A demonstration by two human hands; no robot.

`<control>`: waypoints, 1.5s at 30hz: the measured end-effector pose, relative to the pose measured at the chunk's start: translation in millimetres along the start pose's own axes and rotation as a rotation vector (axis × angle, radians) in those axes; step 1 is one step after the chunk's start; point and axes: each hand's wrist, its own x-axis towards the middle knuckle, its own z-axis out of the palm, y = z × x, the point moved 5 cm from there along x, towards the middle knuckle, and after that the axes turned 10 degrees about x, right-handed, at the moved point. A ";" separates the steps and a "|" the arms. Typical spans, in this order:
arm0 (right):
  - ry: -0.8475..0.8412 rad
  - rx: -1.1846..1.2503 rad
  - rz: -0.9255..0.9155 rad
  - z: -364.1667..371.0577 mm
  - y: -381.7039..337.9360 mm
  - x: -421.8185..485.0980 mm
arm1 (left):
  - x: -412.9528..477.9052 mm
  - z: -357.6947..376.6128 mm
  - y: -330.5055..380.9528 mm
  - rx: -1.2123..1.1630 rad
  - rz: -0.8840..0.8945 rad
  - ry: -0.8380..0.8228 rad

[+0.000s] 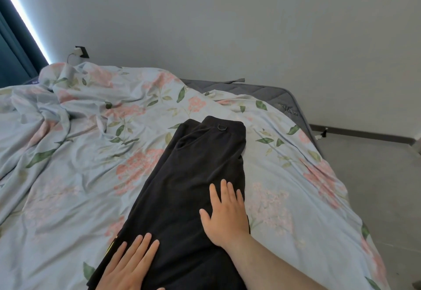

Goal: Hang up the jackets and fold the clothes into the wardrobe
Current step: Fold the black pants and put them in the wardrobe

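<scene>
A pair of black trousers (pixel 189 175) lies lengthwise on the bed, legs folded together, waistband with a small ring at the far end. My right hand (pixel 224 215) lies flat on the trousers near their right edge, fingers straight and spread. My left hand (pixel 129 264) rests flat on the lower left part of the trousers, fingers straight. Neither hand grips the cloth.
The bed is covered by a crumpled pale blue floral duvet (pixel 79 152). A grey mattress corner (pixel 273 95) shows at the far right, with grey floor (pixel 376 187) beyond. A wall socket with a plugged charger (pixel 80 51) sits behind the bed.
</scene>
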 end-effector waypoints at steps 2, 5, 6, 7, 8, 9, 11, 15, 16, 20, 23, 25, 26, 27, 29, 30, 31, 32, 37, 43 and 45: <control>-0.008 -0.021 -0.005 11.4 6.5 4.3 | 0.3 9.8 -0.1 -0.002 0.002 -0.007; 0.011 -0.031 -0.003 19.0 12.8 6.2 | 1.9 9.5 3.6 0.010 -0.019 -0.009; 0.022 -0.020 -0.006 21.9 13.5 7.8 | 8.0 3.6 7.0 -0.002 -0.031 -0.012; 0.036 -0.012 -0.013 23.9 13.0 9.1 | 16.7 -9.1 9.6 0.002 -0.060 0.018; 0.059 -0.009 -0.015 22.2 11.8 10.1 | 31.7 -25.3 10.9 -0.010 -0.089 0.017; 0.083 -0.002 -0.015 20.7 10.4 10.3 | 52.9 -44.0 10.3 -0.036 -0.134 0.000; 0.060 0.017 -0.024 23.3 10.5 10.7 | 103.1 -67.9 6.1 -0.157 -0.236 -0.009; 0.084 0.051 -0.019 20.3 11.8 11.2 | 212.9 -85.7 3.1 -0.256 -0.253 0.150; 0.089 0.046 0.007 19.3 11.1 10.2 | 241.0 -90.6 3.0 -0.285 -0.267 0.156; 0.060 0.071 0.065 25.8 14.4 15.0 | 334.6 -94.6 -2.3 -0.443 -0.362 0.092; 0.087 0.058 0.044 29.0 14.8 20.1 | 375.2 -89.2 -4.6 -0.441 -0.449 0.079; 0.064 0.062 0.044 32.1 15.9 23.2 | 392.6 -84.0 -5.1 -0.505 -0.495 -0.018; 0.062 0.070 0.043 34.2 17.7 24.2 | 399.1 -81.6 -4.2 -0.541 -0.506 -0.076; 0.068 0.074 0.035 36.3 19.4 26.0 | 404.5 -79.4 -4.2 -0.562 -0.519 -0.119; 0.086 0.068 0.023 38.1 21.1 28.0 | 408.4 -78.4 -1.7 -0.570 -0.531 -0.182; 0.092 0.070 0.022 37.3 21.3 27.8 | 409.4 -79.4 -0.9 -0.548 -0.520 -0.194; 0.095 0.074 0.016 36.3 21.0 28.5 | 411.6 -82.7 -3.9 -0.514 -0.513 -0.190; 0.089 0.079 0.016 35.9 21.5 26.4 | 412.3 -86.0 -10.5 -0.485 -0.516 -0.163; 0.144 0.072 -0.010 30.6 19.3 20.3 | 409.6 -102.4 -78.7 -0.309 -0.626 0.068; 0.162 0.067 -0.010 29.0 17.8 19.2 | 358.8 -64.4 -71.4 -0.719 -0.625 0.127; 0.172 0.060 -0.011 29.5 18.6 20.2 | 320.3 -66.3 -66.2 -0.700 -0.645 0.252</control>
